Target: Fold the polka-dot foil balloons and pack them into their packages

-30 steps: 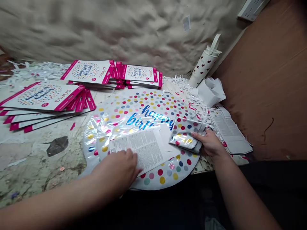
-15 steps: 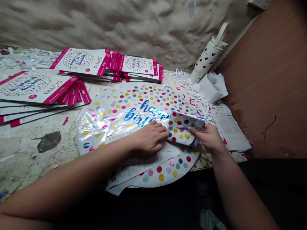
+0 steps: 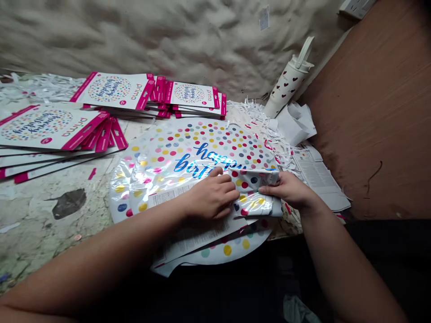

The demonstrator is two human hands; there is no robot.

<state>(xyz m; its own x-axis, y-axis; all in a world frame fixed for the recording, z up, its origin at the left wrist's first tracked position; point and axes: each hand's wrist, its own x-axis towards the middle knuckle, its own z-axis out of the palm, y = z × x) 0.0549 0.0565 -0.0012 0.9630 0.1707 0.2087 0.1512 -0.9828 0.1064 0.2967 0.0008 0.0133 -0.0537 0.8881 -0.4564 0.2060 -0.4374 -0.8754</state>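
A flat pile of round white foil balloons [image 3: 202,131], with coloured dots and blue "happy birthday" lettering, lies in front of me. On top is a printed paper sheet [image 3: 202,235] with small text. My left hand [image 3: 213,195] rests over this sheet, its fingers curled against the left edge of a folded dotted foil balloon [image 3: 249,206]; the fingertips are partly hidden. At the right edge my right hand [image 3: 288,190] pinches the same folded balloon between thumb and fingers.
Pink-edged balloon packets are stacked at the left [image 3: 43,128] and the back [image 3: 112,89]. A heart-patterned white bottle [image 3: 286,85] stands back right near crumpled paper [image 3: 296,123]. White paper shreds [image 3: 251,112] and printed sheets [image 3: 316,179] lie before a brown panel [image 3: 370,134].
The folded foil balloon has come nearer to me and its lower part is bent over further. My right hand has shifted slightly left, still pinching it. My left hand stays almost in place.
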